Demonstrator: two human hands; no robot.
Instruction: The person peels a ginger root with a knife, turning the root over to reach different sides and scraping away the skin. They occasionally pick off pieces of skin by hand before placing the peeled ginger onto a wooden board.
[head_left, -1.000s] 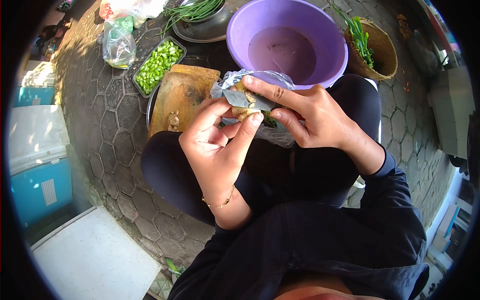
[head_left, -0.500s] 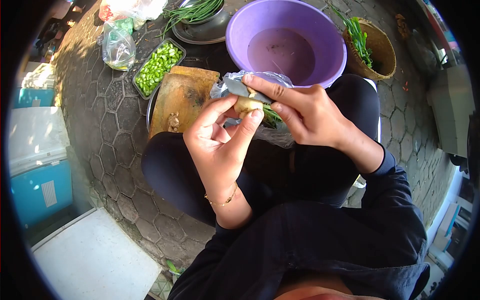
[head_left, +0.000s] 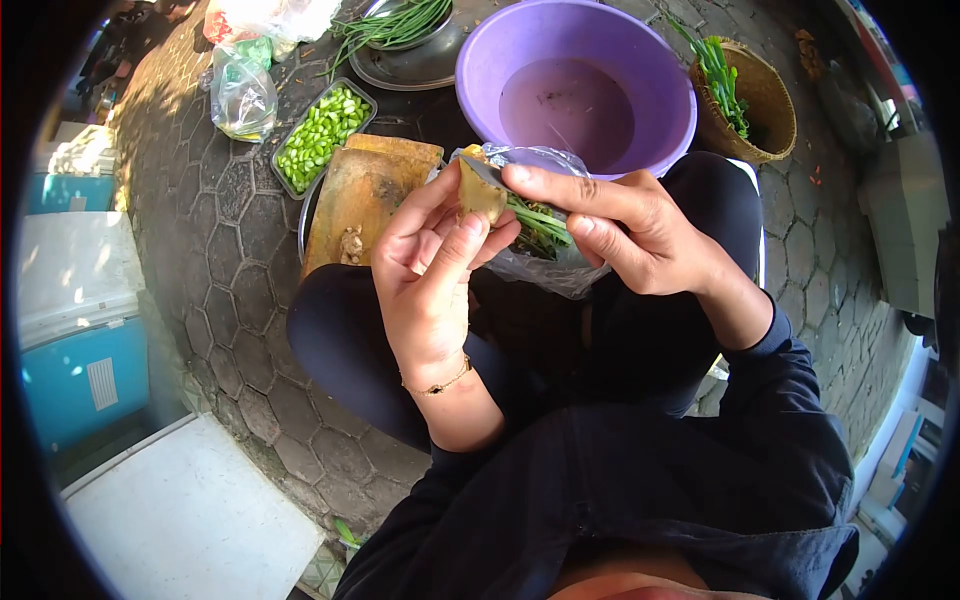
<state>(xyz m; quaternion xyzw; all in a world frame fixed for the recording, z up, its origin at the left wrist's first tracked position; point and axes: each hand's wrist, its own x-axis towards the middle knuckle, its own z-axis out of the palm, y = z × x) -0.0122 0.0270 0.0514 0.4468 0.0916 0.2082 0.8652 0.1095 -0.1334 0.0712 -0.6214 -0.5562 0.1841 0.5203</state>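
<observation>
A pale, smooth-sided root piece with brownish patches is pinched between the thumb and fingers of the left hand, in front of the near rim of the purple basin. A knife with a flat grey metal blade is gripped in the right hand, its handle hidden; the blade is laid against the root piece, with the index finger extended along it. Beneath the hands, thin green stalks are partly wrapped in a clear, crinkled plastic bag. To the left, a knobbly brown root is supported by a worn, stained wooden board. Glossy cut green pieces are held in a rectangular tray beyond. Shallow cloudy water is contained in the round, plastic purple basin. Leafy greens are held in a woven basket at far right. The ground is covered with rough, grey hexagonal paving, sunlit at far left.
</observation>
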